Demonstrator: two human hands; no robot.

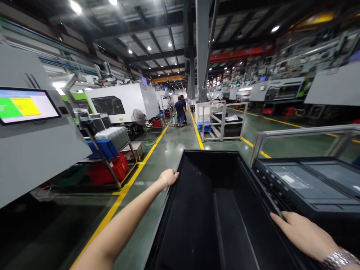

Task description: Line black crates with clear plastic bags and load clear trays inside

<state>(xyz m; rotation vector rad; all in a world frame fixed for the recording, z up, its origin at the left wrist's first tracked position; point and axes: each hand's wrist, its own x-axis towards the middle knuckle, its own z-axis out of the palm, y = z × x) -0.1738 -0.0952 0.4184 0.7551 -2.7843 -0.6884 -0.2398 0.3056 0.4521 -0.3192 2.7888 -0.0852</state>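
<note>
A large black plastic bin (216,165) fills the lower middle of the head view, open side up and with nothing visible inside. My left hand (168,177) is stretched forward and grips the bin's left rim near its far corner. My right hand (302,234), with a metal watch at the wrist, rests on the bin's right rim, fingers laid over the edge. The bin stands in a factory aisle with a green floor.
Black trays (309,183) on a metal-framed cart (281,133) sit right of the bin. On the left stand a grey machine with a screen (25,105), blue and red crates (112,165) and a fan (140,118). Two people (180,110) stand far down the aisle between yellow lines.
</note>
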